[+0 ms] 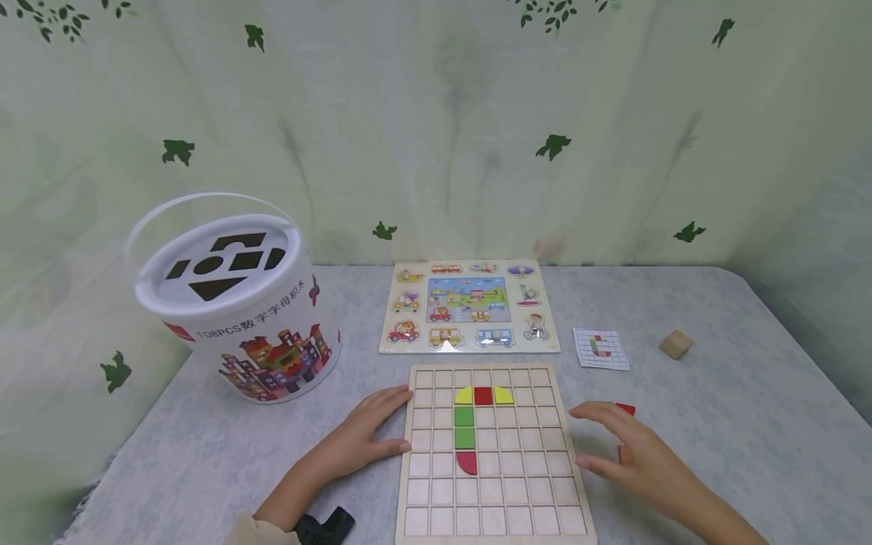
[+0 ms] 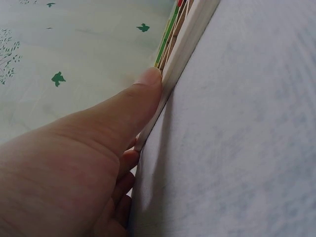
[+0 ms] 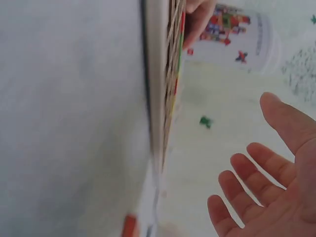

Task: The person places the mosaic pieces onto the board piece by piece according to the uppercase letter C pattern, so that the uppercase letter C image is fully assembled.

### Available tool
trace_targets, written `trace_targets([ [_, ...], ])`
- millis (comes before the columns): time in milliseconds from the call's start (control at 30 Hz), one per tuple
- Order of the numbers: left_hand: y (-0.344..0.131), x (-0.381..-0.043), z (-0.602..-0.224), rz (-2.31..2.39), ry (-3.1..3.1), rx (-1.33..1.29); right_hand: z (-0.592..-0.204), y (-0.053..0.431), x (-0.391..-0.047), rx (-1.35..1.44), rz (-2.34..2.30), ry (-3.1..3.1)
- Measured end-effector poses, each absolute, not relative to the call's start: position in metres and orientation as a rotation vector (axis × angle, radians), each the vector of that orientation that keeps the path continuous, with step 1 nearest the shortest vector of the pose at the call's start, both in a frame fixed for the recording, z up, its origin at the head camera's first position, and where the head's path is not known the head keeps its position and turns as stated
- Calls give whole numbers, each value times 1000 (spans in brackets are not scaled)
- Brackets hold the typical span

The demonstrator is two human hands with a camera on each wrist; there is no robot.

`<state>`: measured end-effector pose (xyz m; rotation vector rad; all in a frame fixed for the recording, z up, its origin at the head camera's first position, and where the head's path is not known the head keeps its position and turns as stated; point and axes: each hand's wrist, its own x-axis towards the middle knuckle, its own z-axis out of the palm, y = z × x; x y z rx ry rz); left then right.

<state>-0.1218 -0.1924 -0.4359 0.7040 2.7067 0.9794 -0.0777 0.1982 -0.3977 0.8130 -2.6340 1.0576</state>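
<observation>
A wooden grid board [image 1: 497, 535] lies flat in front of me. In its squares sit two yellow quarter-round tiles [image 1: 463, 396] with a red square tile [image 1: 483, 396] between them, two green square tiles [image 1: 464, 416] down a column, and a red quarter-round tile [image 1: 466, 462] below. My left hand [image 1: 364, 431] touches the board's left edge, its thumb [image 2: 143, 91] against the rim in the left wrist view. Just off the right edge hovers my right hand [image 1: 633, 453], fingers spread and holding nothing. Behind it a red piece [image 1: 625, 409] on the table is partly hidden.
Right of centre lie a small printed pattern card [image 1: 602, 349] and a plain wooden cube [image 1: 676, 344]. A vehicle picture puzzle [image 1: 470, 346] lies beyond the grid board. At the left stands a white lidded block bucket [image 1: 266, 333]. A black object [image 1: 328, 526] is by the left wrist.
</observation>
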Motion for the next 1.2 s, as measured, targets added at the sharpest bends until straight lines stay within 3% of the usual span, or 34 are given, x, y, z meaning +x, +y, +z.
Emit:
trace_targets([
  [600, -193, -122, -436, 970, 2703, 684, -433, 256, -76, 540, 909, -2870],
  [967, -193, -121, -435, 986, 2717, 716, -419, 246, -77, 527, 919, -2915],
  [1200, -192, -121, -434, 988, 2708, 710, -405, 218, -74, 778, 1022, -2617],
])
